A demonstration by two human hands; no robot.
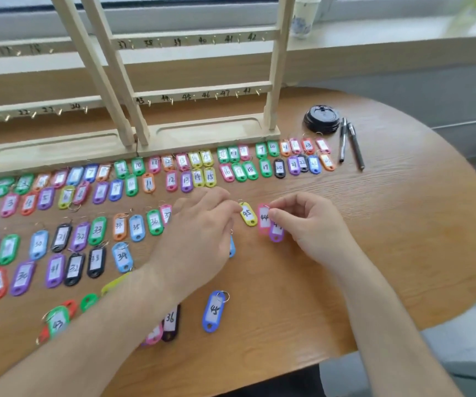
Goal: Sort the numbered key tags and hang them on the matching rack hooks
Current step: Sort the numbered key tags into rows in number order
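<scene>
From my end, the left hand lies knuckles up at mid-table, its fingertips at the ring end of one yellow tag marked 45. I cannot tell whether they pinch it. The right hand pinches the top of one pink tag marked 44 between thumb and forefinger. That tag overlaps one purple tag just right of it. One blue tag, also marked 45, lies alone nearer me. The other tags lie in rows on the table, left and far, too many for me to count. Two racks stand side by side at the far edge. On the right one I count two rails of six hooks each. At far right lie two pens and one black lid, and one cup stands on the sill.
</scene>
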